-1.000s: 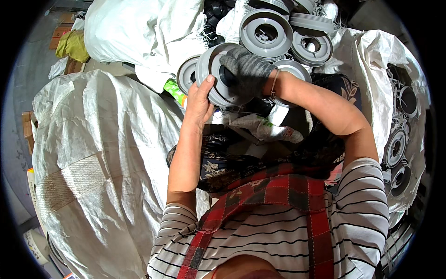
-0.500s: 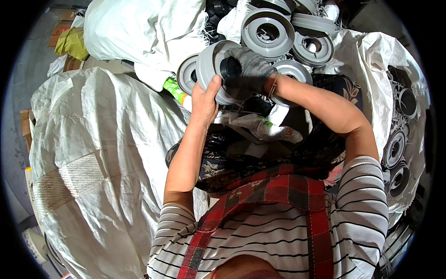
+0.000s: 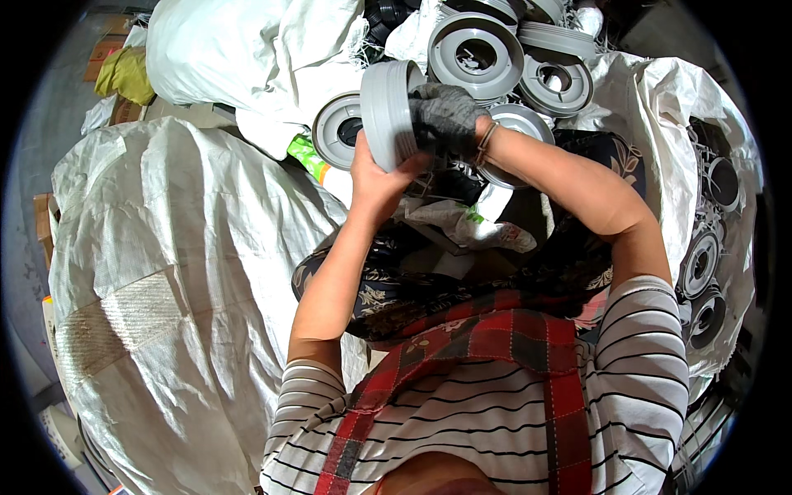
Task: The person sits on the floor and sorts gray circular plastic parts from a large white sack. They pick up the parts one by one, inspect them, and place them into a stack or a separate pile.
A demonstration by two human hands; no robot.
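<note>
Bare left hand (image 3: 378, 186) grasps the grey ring (image 3: 386, 120) low on its rim, holding it tilted up on edge. Gloved right hand (image 3: 448, 118) is at the ring's right, against its open side; its fingertips are hidden, so I cannot tell whether it grips. Left of the ring sits a second ring (image 3: 327, 137); above right, a third ring (image 3: 447, 64). Held so low, the ring could tip over the left palm and knock the second ring.

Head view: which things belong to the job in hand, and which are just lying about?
Job: held grey ring, left hand, gloved right hand; probably other grey rings nearby.
Seemingly lying about: yellow bundle, green packet.
</note>
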